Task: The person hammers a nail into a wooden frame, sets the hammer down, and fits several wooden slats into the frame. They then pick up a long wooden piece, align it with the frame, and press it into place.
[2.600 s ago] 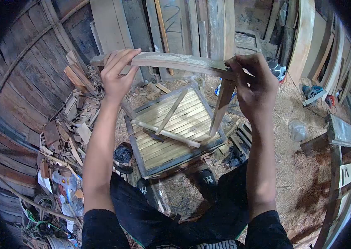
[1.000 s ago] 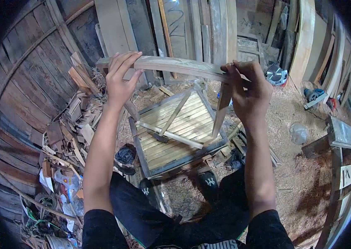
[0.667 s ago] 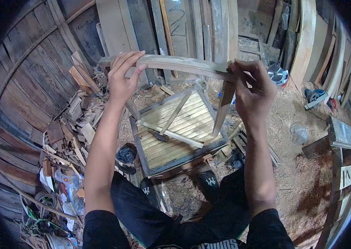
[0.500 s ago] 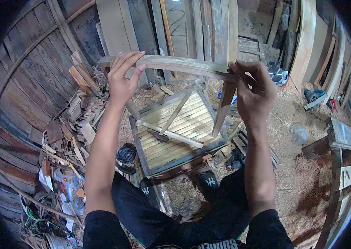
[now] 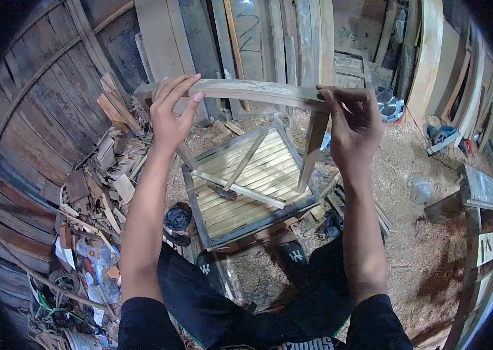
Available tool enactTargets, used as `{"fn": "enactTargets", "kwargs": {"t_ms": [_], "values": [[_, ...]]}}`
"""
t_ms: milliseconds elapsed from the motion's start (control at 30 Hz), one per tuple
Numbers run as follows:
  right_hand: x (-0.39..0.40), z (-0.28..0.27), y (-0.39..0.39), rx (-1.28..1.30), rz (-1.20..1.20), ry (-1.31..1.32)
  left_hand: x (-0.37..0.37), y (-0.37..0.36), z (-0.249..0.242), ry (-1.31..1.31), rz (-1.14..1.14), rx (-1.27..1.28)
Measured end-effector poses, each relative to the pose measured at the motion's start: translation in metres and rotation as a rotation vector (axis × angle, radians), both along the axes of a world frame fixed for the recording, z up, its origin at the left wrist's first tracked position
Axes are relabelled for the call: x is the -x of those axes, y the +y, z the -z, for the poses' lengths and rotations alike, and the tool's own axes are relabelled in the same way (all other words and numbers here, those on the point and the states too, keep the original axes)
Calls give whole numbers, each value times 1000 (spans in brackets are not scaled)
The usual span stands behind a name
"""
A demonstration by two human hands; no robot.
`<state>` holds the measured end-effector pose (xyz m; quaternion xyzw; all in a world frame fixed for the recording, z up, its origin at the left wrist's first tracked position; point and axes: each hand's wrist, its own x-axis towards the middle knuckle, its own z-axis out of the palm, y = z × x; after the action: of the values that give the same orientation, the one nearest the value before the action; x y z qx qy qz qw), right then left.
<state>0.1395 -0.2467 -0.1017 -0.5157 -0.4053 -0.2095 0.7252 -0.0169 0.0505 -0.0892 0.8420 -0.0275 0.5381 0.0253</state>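
Note:
A wooden frame (image 5: 252, 93), made of a crossbar with a leg down from each end, is held up in front of me. My left hand (image 5: 172, 114) grips the crossbar near its left end, fingers over the top and thumb at the near side. At the right corner, my right hand (image 5: 354, 116) pinches the frame where the right leg (image 5: 313, 151) meets the bar; its fingertips are partly hidden. Below, a hammer (image 5: 227, 193) and a pale wood strip (image 5: 258, 194) lie on a slatted wooden panel (image 5: 211, 216) with a dark border.
Scrap wood (image 5: 103, 192) and plastic litter (image 5: 98, 262) pile up on the left. Boards (image 5: 308, 44) lean along the back wall. A circular saw (image 5: 389, 108) and a blue power tool (image 5: 438, 135) sit on the sawdust floor at right, beyond a wooden bench (image 5: 484, 189).
My right hand has shifted slightly left and its fingers have changed their hold at the corner. The frame has moved a little to the left; my left hand stays almost still.

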Motion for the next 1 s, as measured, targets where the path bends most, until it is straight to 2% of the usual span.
{"fn": "enactTargets", "kwargs": {"t_ms": [233,300,367,600,667,900,1000], "values": [[0,13,13,-65,102,-107,1,-1,-1,5,-14,14],[-5,21,19,-76,238,-262,3,-2,-1,42,-19,32],[-9,28,25,-81,223,-289,3,-5,2,18,-154,-28],[-9,31,30,-128,134,-292,14,9,1,50,-142,-25],[-10,32,31,-118,144,-304,17,12,0,22,-84,-51],[-12,33,33,-129,133,-374,22,25,7,-45,-92,-47],[-8,34,37,-186,105,-312,18,21,6,-39,-70,-32]]}}
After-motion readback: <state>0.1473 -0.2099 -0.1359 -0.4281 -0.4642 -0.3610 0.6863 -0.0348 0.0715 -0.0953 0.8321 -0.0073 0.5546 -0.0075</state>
